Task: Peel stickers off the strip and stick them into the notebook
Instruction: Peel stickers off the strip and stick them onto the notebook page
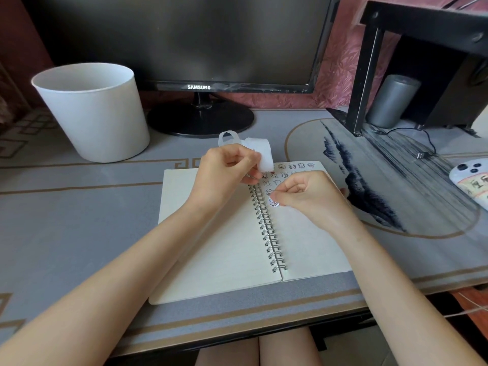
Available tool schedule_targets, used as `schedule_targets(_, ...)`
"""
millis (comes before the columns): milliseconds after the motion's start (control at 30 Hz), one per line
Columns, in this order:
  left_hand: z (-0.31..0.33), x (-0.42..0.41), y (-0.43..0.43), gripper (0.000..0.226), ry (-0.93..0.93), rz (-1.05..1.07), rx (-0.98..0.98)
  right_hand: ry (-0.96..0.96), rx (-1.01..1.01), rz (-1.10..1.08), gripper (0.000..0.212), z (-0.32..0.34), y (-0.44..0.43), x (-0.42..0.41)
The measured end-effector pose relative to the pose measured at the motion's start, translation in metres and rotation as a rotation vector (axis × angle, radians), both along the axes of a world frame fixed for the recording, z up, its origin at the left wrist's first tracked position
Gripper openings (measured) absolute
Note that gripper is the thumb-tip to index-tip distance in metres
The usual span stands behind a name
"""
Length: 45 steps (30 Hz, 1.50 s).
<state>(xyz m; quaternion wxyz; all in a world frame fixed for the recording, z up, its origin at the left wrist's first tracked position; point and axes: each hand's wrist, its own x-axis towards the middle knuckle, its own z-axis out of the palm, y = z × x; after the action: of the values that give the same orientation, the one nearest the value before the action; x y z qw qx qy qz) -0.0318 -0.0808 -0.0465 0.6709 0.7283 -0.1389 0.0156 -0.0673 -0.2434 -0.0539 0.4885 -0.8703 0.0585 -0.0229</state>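
White curled strip (260, 151) pinched in left hand (224, 175); right hand (309, 196) grip sets round sticker (274, 203) on cream spiral notebook (224, 247), likely needing a firm press.

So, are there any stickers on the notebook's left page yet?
No, the visible left page is bare; the stuck stickers all sit near the top of the right page.

A: From where does the camera look?
B: From the person's head, forward and down on the desk (66, 220); the lens is wide.
A: How near is it?
B: Near: the open notebook (211, 247) lies in the middle, the forearms (118, 273) enter from the lower edge, the Samsung monitor (184, 35) fills the top.
A: Another view?
B: No, this one only.
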Motion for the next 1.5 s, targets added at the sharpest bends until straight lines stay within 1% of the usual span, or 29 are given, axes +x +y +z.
schedule_targets(500,-0.002,0.001,0.000,0.020,0.006,0.004,-0.007,-0.023,-0.063,0.014,0.017,-0.002,-0.004,0.001)
schedule_targets(600,-0.001,0.002,0.000,0.020,0.002,0.006,-0.006,-0.034,-0.079,0.005,0.015,-0.003,-0.006,0.003)
schedule_targets(700,-0.001,0.002,0.000,0.021,0.005,0.005,-0.010,-0.039,-0.037,-0.001,0.012,-0.003,-0.006,0.004)
schedule_targets(733,-0.001,0.002,0.000,0.021,0.004,0.004,-0.011,-0.036,-0.021,0.001,0.012,-0.002,-0.005,0.003)
schedule_targets(800,-0.002,0.002,0.000,0.021,0.002,0.004,-0.012,-0.028,-0.011,0.008,0.021,-0.002,-0.003,0.002)
schedule_targets(867,-0.002,0.002,0.000,0.020,0.001,0.004,-0.009,-0.034,-0.036,0.005,0.024,-0.002,-0.001,0.002)
schedule_targets(1000,-0.002,0.002,0.000,0.021,0.006,0.003,-0.014,-0.041,-0.078,0.002,0.015,-0.004,-0.003,0.003)
schedule_targets(1100,-0.001,0.001,-0.001,0.020,0.006,0.005,-0.012,-0.055,-0.067,0.008,0.014,-0.004,-0.006,0.003)
schedule_targets(1167,-0.001,0.001,-0.001,0.019,0.007,0.009,-0.008,-0.030,-0.013,0.043,0.016,-0.002,-0.006,0.001)
schedule_targets(1267,-0.001,0.001,0.000,0.020,0.008,0.011,-0.002,0.017,0.020,0.090,0.028,0.000,-0.006,-0.001)
schedule_targets(1500,0.000,0.001,0.000,0.020,0.001,0.014,-0.008,0.068,-0.037,0.137,0.020,0.002,-0.015,0.003)
